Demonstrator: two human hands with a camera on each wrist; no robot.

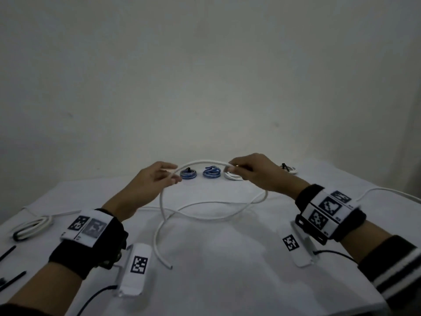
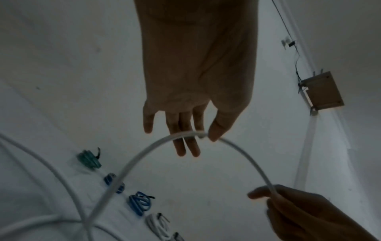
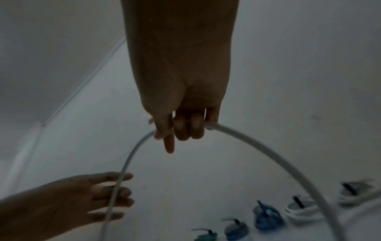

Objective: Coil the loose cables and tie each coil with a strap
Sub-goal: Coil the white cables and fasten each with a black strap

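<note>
A long white cable [image 1: 205, 161] arches in the air between my two hands above the white-covered table [image 1: 227, 270]. My left hand [image 1: 174, 174] pinches it lightly between the thumb and nearly straight fingers, as the left wrist view shows [image 2: 201, 143]. My right hand [image 1: 234, 171] grips the other side of the arch with curled fingers [image 3: 185, 130]. Below the hands the cable lies in a wide loose loop [image 1: 205, 216] on the cloth, and its free end [image 1: 169, 267] lies near my left wrist. The rest trails off past my right wrist.
Tied coils stand in a row at the far edge: two blue [image 1: 188, 174] [image 1: 211, 173], two white [image 1: 232, 176] [image 1: 289, 169]; a green one [image 2: 88, 159] shows in the left wrist view. Another white coil [image 1: 32, 226] and black straps [image 1: 8, 252] lie at the left.
</note>
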